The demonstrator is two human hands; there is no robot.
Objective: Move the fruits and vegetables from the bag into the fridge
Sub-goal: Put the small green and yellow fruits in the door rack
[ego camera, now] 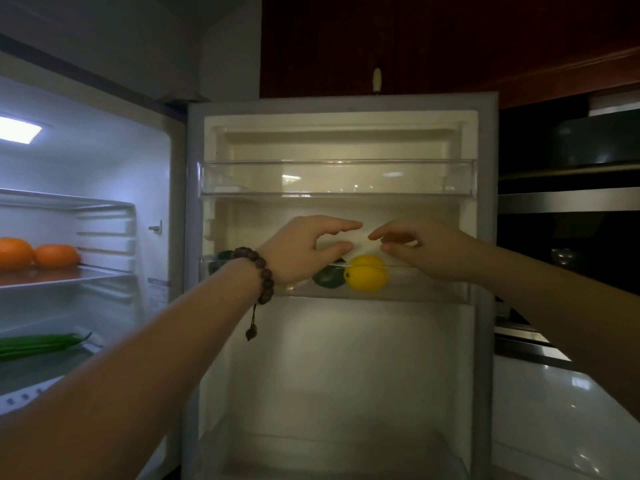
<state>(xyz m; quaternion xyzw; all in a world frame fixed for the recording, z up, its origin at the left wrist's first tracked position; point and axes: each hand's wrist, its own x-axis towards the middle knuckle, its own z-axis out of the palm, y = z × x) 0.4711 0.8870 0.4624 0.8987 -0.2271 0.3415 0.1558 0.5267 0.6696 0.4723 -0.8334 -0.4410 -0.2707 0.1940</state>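
Lemon (367,277) in door bin (433,289), tip leftward

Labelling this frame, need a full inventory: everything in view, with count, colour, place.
oranges: 2, orange, fridge shelf at left
green vegetables: a bunch, long, green, lower fridge shelf
lemon: 1, yellow, middle door bin
dark green items: 2, same bin, kind unclear; one beside the lemon, one further left
upper door bin: 1, clear, nothing visible inside
fridge door: 1, white inside, open
countertop: white, right
bead bracelet: 1, brown, left wrist
left hand: open, above the middle bin
right hand: open, above the middle bin
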